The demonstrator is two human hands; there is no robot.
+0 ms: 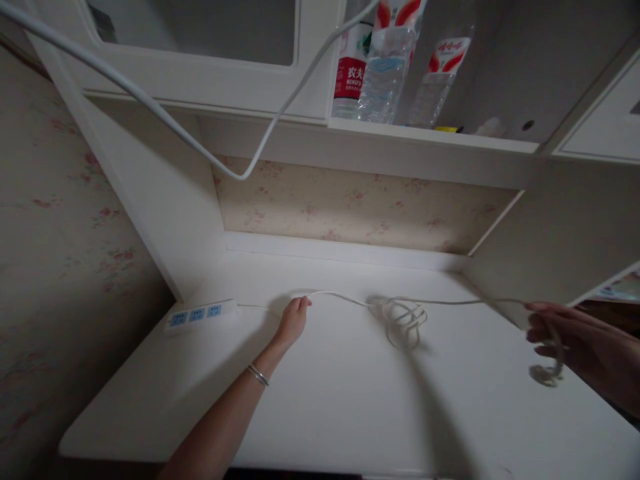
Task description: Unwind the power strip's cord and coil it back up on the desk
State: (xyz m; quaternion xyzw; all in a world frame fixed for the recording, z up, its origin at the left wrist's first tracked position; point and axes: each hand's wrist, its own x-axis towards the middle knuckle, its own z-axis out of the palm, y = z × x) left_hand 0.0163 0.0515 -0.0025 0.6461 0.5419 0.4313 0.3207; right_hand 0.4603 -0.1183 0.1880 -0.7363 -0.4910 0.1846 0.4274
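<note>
Thick white cable (241,177) sags nearest, upper left; cord (345,297) runs left-right over desk (325,400), its tangle (404,321) between the hands, nearer left hand (294,319), fingers closed on cord; right hand (575,337) curls round cord, blurred end (546,376) dangling; power strip (203,317) at left

From here I can read "农夫" and "NONGFU" on the red band of a bottle (346,107), above and rightward of the left hand (294,317); farther right, a clear bottle's label (449,56) shows blurred characters, seemingly "哈哈".
</note>
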